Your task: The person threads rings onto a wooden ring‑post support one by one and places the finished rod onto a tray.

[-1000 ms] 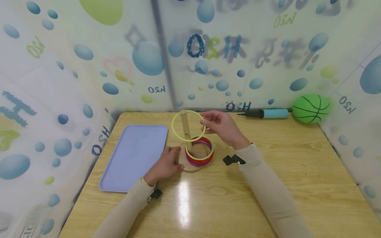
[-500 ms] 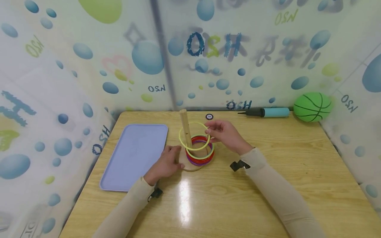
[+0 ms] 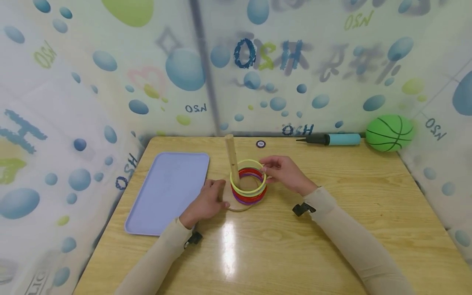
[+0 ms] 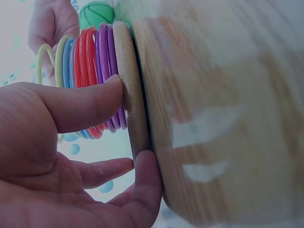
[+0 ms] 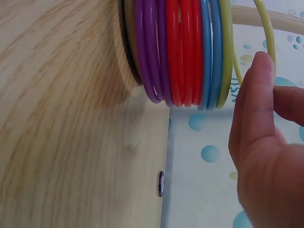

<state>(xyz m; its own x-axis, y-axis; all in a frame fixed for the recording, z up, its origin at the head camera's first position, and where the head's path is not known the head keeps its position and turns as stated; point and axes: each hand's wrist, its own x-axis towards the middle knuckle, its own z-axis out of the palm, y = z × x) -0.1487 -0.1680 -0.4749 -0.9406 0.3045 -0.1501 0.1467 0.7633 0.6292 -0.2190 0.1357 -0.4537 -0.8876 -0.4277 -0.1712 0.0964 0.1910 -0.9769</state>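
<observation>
My right hand (image 3: pixel 285 172) pinches a thin yellow ring (image 5: pixel 270 28) between thumb and fingers. The ring encircles the wooden peg (image 3: pixel 232 157) low down, tilted just above the stack. Beneath it, purple rings (image 5: pixel 151 57), red rings (image 5: pixel 184 57), blue rings (image 5: pixel 214 57) and another yellow ring (image 5: pixel 226 57) lie piled around the peg. My left hand (image 3: pixel 208 200) holds the round wooden base (image 4: pixel 127 71) at its left edge, thumb and fingers spread along the rim. In the head view the blue rings are hidden within the stack.
A pale purple tray (image 3: pixel 166 192) lies left of the stand. Along the back edge are a small round disc (image 3: pixel 260 144), a blue and black hand pump (image 3: pixel 343 139) and a green ball (image 3: pixel 390 133). Printed curtains stand behind the table (image 3: pixel 295 254).
My right hand has lowered the yellow ring along the peg, from near its top to just over the stack. The small disc has come into view behind. My left hand stays on the base.
</observation>
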